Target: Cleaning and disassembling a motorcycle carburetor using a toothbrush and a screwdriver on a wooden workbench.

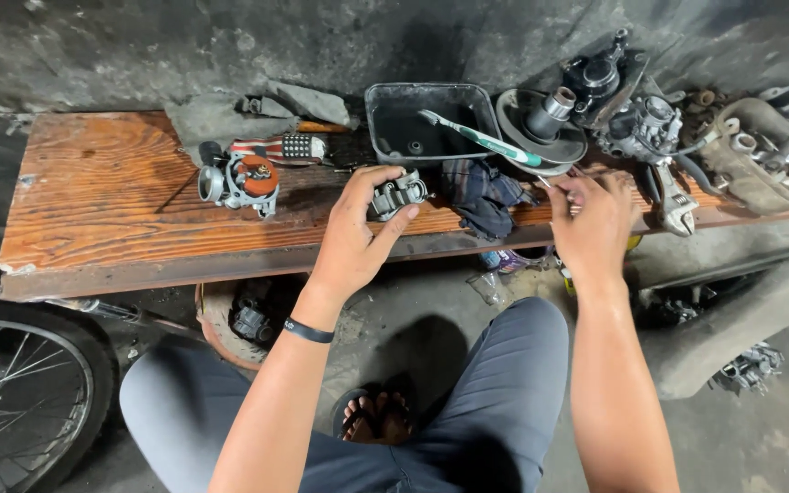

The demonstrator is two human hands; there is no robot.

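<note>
The left hand (358,228) is gripping a small metal carburetor part (396,194) above the wooden plank (120,201); the right hand (593,219) is pinching something unseen.

Dim workshop scene under soft overhead light. The wooden plank (120,192) is the brightest surface; the wall (230,46) behind and the floor (413,319) below fall into deep shadow. Faint sheen marks the black tray (385,123). Focus is sharp centrally; slight wide-angle stretching and softness affect the wheel (20,402) at the corner.
</note>
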